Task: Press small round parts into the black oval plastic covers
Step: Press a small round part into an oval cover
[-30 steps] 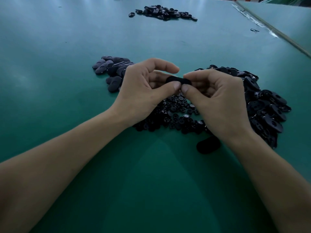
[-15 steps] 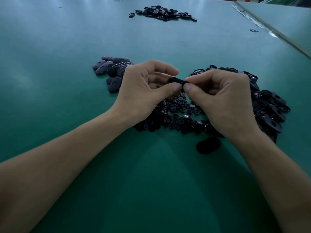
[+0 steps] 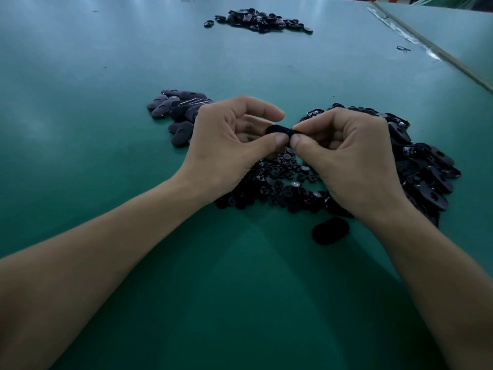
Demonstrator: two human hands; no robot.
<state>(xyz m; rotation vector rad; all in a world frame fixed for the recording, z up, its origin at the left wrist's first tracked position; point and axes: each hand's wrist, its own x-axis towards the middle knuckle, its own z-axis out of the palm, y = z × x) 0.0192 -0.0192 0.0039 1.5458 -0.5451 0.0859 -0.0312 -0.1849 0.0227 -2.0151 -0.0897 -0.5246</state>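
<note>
Nearest us a loose cover (image 3: 330, 231) lies on the green table (image 3: 240, 289), just before the small round parts (image 3: 280, 188). Above them our left hand (image 3: 226, 148) and right hand (image 3: 354, 161) pinch the held cover (image 3: 278, 129) between thumbs and curled forefingers, one at each end.

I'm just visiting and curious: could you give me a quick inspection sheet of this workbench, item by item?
Surface: green table, with light glare at the far end.
Job's things: black oval cover held above a pile of small round parts; heap of covers at right; smaller pile at left; lone cover by the right wrist; far pile at the far end.
Clutter: small dark piece lying alone, far right.
Hands: left hand and right hand both pinch the held cover.
Cables: nothing seen.
Surroundings: pale strip along the table's right edge, with another green surface beyond.
</note>
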